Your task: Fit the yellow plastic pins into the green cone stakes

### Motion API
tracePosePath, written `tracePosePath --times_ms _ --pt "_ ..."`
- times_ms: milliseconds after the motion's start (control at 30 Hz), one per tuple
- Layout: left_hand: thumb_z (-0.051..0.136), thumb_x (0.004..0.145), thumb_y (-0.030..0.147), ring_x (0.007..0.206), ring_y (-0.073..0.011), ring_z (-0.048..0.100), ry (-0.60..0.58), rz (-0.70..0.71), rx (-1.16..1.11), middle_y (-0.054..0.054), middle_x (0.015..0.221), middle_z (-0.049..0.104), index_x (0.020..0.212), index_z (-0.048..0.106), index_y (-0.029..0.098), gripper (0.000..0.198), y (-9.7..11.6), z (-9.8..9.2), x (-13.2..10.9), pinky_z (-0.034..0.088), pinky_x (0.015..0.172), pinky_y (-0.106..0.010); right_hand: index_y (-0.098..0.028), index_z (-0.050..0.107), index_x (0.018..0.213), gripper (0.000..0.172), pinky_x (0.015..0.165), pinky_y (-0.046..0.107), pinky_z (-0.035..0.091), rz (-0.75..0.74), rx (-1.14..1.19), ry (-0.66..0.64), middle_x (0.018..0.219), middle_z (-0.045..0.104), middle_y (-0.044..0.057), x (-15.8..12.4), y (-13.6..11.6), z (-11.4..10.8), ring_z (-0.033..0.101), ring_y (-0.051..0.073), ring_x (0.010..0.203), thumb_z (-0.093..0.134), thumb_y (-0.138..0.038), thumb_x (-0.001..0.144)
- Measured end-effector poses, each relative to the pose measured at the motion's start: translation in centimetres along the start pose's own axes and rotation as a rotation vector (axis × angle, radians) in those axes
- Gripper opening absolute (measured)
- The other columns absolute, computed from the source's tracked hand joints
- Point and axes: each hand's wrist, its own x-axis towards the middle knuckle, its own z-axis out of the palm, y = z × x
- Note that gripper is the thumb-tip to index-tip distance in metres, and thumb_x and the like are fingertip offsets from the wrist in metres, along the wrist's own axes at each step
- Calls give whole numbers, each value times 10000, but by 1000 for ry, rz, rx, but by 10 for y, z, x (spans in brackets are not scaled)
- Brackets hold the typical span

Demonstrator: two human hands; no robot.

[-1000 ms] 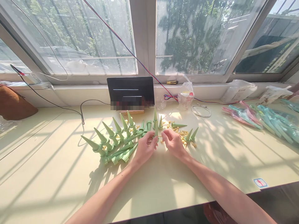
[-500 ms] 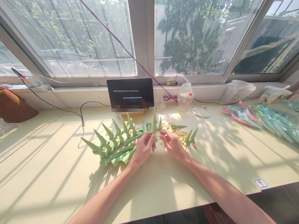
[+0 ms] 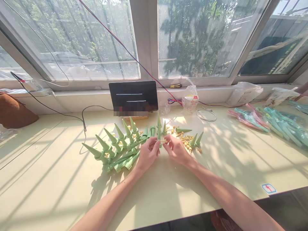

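My left hand (image 3: 150, 149) is closed on a green plastic spike (image 3: 159, 134), which it holds upright with the point up. Close on its right, my right hand (image 3: 175, 147) pinches a small yellow peg (image 3: 164, 141), whose end reaches toward the side of the spike. Whether the peg touches the spike I cannot tell. Left of my hands stands a slanting row of green spikes (image 3: 113, 138), with green tubes (image 3: 124, 162) lying in front of it. Loose yellow pegs (image 3: 189, 141) are scattered beyond my right hand, and a pair of green spikes (image 3: 196, 140) stands among them.
A dark tablet (image 3: 133, 96) leans at the back by the window sill. Right of it are a plastic-wrapped cup (image 3: 190, 99) and a coiled white cable (image 3: 206, 115). Bagged pink and teal pieces (image 3: 271, 120) lie far right. A brown bag (image 3: 15, 110) sits far left.
My right hand has moved slightly left, bringing the yellow peg up to the green spike. The left hand keeps hold of the spike. The view has shifted slightly.
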Motion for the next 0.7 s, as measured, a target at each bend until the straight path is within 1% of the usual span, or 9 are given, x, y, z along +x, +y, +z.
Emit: tracePosePath --times_ms 133,233,333,467,567,700 --pt "551 919 462 526 -108 570 -19 7 44 1 754 616 1008 563 195 282 -4 0 -1 446 464 -223 -189 511 915 52 577 252 385 -14 -36 11 683 517 -21 0 0 0 484 120 583 517 -240 907" --pt "545 923 456 541 -108 574 -29 18 67 0 785 622 1030 565 203 276 -5 1 -2 464 490 -230 -198 478 841 70 548 243 347 -12 -35 8 618 447 -46 -1 1 0 414 111 548 510 -227 895" --pt "530 931 445 564 -109 584 -50 36 100 -8 818 643 1034 578 208 263 -4 1 -2 482 527 -234 -204 435 778 125 527 239 312 -10 -36 1 595 400 -57 -1 0 0 361 102 528 502 -212 884" --pt "516 938 433 585 -115 586 -51 58 141 -19 843 662 1048 595 208 263 -3 1 -1 485 552 -239 -208 382 705 199 519 237 289 -23 -45 -19 592 376 -53 -1 -1 1 348 97 527 484 -195 875" --pt "507 940 425 592 -120 581 -46 71 146 -22 826 665 1033 610 204 261 -3 1 0 482 560 -241 -214 344 675 245 502 237 268 -9 -43 -45 575 334 -56 -2 -2 3 309 96 514 471 -210 885" --pt "520 929 431 586 -127 585 -38 78 144 -17 796 669 1022 635 206 269 -2 0 0 483 563 -247 -215 364 674 243 491 238 266 5 -20 -77 573 326 -53 -3 -1 4 299 100 514 464 -232 896"
